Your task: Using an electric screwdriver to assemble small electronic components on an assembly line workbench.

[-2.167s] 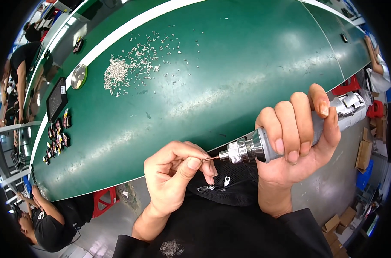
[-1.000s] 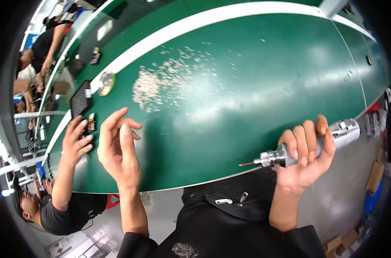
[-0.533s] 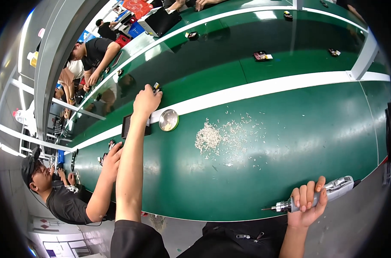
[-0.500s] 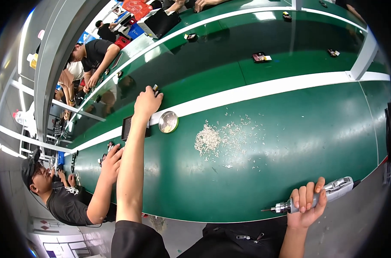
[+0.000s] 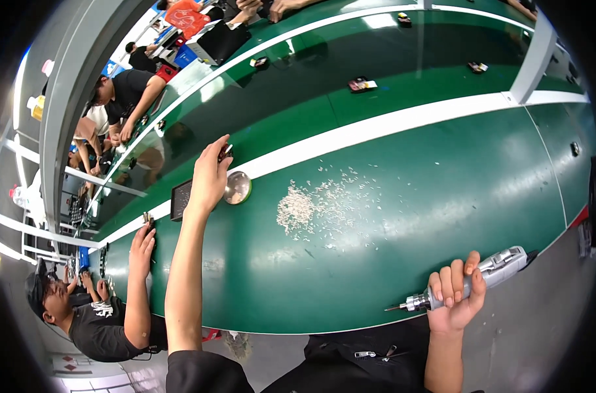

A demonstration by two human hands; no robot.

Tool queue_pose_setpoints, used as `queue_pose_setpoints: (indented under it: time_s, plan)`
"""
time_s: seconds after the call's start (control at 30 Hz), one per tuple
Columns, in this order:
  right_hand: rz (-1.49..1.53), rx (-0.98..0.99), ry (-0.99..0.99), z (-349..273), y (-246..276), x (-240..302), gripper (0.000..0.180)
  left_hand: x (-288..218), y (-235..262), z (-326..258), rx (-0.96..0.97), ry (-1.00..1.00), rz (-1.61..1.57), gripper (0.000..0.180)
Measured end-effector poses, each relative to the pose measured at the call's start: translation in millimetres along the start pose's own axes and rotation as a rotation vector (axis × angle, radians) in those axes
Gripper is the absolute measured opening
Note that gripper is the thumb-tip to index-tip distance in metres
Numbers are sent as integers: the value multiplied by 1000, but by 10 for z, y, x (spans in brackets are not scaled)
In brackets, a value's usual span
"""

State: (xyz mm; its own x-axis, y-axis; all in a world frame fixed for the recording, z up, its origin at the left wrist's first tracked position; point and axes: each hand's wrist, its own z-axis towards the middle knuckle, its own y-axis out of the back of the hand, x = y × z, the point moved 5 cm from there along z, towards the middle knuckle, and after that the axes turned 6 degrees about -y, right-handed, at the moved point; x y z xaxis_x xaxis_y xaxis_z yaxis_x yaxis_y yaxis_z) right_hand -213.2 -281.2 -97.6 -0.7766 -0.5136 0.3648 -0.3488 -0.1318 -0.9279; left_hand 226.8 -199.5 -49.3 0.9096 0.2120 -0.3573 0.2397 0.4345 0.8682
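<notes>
My left hand [image 5: 209, 177] reaches across the green bench, its fingers closed around a small black part [image 5: 226, 152] with a pale bit on it; the fingers hide most of it. Just below that hand stands a round metal dish [image 5: 238, 188] with a green rim and some pale bits inside. A dark rectangular tray [image 5: 180, 200] lies to the left of my forearm. At the lower right, my right hand [image 5: 456, 293] grips a grey electric screwdriver [image 5: 494, 272], its bit pointing left over the bench edge. A heap of tiny whitish pieces [image 5: 295, 209] spreads out on the bench between my hands.
Beyond a white rail [image 5: 376, 131], a dark green conveyor belt carries several small black parts, one of them [image 5: 361, 84] with labels. A grey post [image 5: 534, 59] rises at the right. At my left, a co-worker's hand [image 5: 141, 252] rests near small parts.
My left hand has drawn back from the belt toward the rail and dish, holding the black part. The co-worker's hand has moved away from my forearm. My right hand still grips the electric screwdriver.
</notes>
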Motion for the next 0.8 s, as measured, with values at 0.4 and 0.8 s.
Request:
queue_pose_setpoints:
  time_s: [0.4, 0.8]
  plan:
    - [29, 38, -111, 42, 36, -92, 13, -2359, -644, -1237, 260, -709, -116, 42]
    - [29, 22, -298, -348, -88, -381, 13, -2532, -670, -1095, 214, -361, -248, 37]
